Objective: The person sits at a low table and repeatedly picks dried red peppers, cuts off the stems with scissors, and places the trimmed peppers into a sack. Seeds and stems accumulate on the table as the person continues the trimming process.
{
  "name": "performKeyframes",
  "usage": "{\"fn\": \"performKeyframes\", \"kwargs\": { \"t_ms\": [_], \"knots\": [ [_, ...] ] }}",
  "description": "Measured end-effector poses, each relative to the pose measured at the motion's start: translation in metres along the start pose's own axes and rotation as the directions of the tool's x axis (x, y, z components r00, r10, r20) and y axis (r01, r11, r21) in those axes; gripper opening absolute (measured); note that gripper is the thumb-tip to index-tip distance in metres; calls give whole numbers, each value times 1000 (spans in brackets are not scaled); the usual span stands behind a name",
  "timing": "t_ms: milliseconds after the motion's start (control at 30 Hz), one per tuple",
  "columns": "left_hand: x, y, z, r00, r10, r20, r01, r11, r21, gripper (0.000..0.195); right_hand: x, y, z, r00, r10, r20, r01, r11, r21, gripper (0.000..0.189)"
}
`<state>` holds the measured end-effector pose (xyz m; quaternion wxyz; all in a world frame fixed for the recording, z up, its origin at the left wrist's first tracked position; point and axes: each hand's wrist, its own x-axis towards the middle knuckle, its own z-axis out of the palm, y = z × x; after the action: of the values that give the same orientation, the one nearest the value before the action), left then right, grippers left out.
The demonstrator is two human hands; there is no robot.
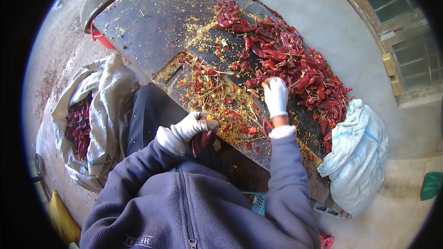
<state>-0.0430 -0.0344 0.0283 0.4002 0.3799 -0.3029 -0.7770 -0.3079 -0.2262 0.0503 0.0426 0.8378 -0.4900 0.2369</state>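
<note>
My left hand (192,126), in a white knit glove with bare fingertips, grips some dried red chili peppers (202,141) just off the table's near edge. My right hand (276,97), gloved the same way, is out over the table at the near side of a long heap of dried red chilies (304,72). Its fingertips meet the heap; whether they pinch a pod is hidden. Between the hands, yellow seeds, stems and red scraps (225,110) are strewn over the dark tabletop (152,24). A red loop (265,129) lies beside my right wrist.
An open white woven sack (110,86) of dark red chilies stands at my left. Another white woven sack (360,155) leans at the table's right end. A mesh basket (98,5) and a red bucket (103,39) are by the far left corner. A wall (332,34) borders the far side.
</note>
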Motion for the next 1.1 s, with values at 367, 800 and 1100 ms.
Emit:
{"fn": "performKeyframes", "kwargs": {
  "t_ms": [367, 800, 1100],
  "knots": [
    [12, 4, -1, 979, -1, -205, -1, 1000, -7, 20, 20, 1, 24, 997, 2, -73, 0, 1000, 31, 25],
    [11, 17, 34, 931, 271, -246, -279, 960, 4, 36, -84, -145, -38, 988, -148, -45, 149, 838, 524, 22],
    [-1, 20, 31, 957, 181, -227, -128, 965, 228, 28, -43, -137, -77, 938, -347, -13, 296, 781, 551, 24]
  ]
}}
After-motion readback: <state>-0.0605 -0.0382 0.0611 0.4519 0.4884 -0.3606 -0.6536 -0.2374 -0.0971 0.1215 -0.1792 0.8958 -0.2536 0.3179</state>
